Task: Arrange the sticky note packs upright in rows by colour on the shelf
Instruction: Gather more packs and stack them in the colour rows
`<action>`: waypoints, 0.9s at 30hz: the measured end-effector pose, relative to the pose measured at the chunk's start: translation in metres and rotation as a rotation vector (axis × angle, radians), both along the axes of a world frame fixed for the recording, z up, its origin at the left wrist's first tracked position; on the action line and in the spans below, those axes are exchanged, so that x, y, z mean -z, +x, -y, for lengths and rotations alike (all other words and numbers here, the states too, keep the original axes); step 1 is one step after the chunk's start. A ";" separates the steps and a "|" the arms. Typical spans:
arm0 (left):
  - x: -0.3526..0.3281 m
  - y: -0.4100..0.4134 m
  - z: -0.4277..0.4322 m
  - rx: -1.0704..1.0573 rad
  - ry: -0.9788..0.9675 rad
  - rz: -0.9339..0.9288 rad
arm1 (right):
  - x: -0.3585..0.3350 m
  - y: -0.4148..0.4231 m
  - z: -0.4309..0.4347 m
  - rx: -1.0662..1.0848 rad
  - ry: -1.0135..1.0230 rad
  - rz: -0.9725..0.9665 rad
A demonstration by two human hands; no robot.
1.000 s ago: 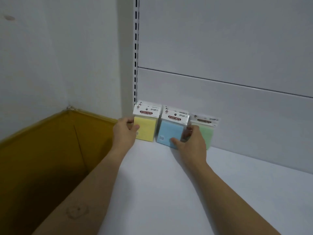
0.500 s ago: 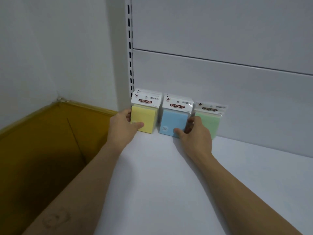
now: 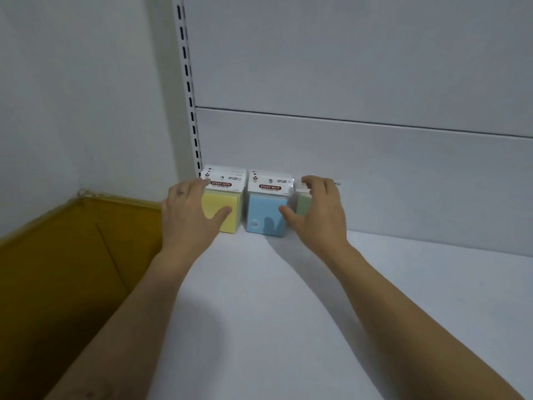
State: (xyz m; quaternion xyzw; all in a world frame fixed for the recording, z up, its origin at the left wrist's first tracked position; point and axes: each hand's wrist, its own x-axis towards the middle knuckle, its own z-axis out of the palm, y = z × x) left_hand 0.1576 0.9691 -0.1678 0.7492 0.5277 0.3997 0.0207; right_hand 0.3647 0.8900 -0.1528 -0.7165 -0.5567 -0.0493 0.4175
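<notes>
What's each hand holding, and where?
Left hand grips the yellow sticky note pack: thumb on front, fingers at left edge. Right hand grips the green sticky note pack: fingers over top.

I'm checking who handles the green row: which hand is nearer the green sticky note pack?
Right. The right hand grips the green pack, fingers curled over its top; the left hand holds the yellow pack, with the blue pack between.

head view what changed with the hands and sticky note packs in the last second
Left hand slid up the yellow pack, fingers now at its header, thumb on its front. Right hand rose over the green pack, fingers curled on its top. The blue pack and both others stayed upright in a row.
</notes>
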 end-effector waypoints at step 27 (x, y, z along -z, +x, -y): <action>-0.073 0.384 0.232 0.822 0.155 -0.309 | -0.080 0.306 0.330 0.484 -0.151 0.020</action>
